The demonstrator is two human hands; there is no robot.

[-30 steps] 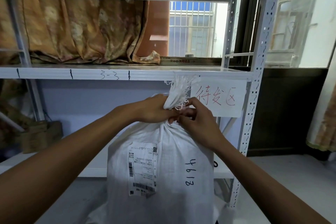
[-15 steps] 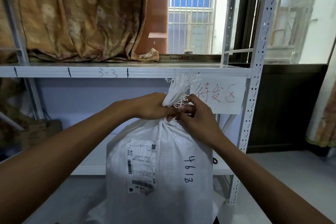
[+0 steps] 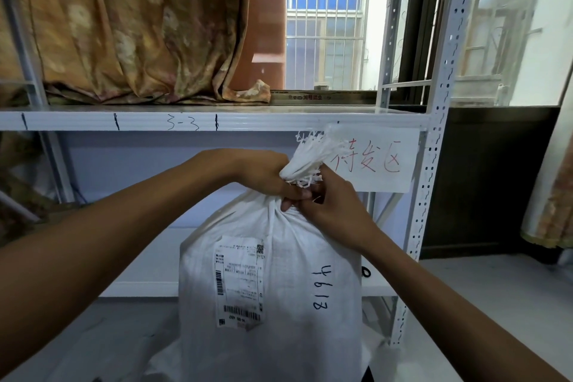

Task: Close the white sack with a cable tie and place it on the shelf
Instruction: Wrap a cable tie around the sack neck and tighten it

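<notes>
White sack (image 3: 291,347) upright (contents hidden); left hand (image 3: 263,172) grips its gathered neck, right hand (image 3: 331,206) pinches alongside.

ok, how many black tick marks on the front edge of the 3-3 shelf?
3 ticks: one at the far left, one left of the 3-3 writing, one right of it. The paper sign overlaps the edge's right end, so another may be hidden.

Sack (image 3: 273,288) upright before shelf (image 3: 217,119); left hand (image 3: 263,174) and right hand (image 3: 328,201) at neck; curtain (image 3: 133,46) behind shelf.
</notes>
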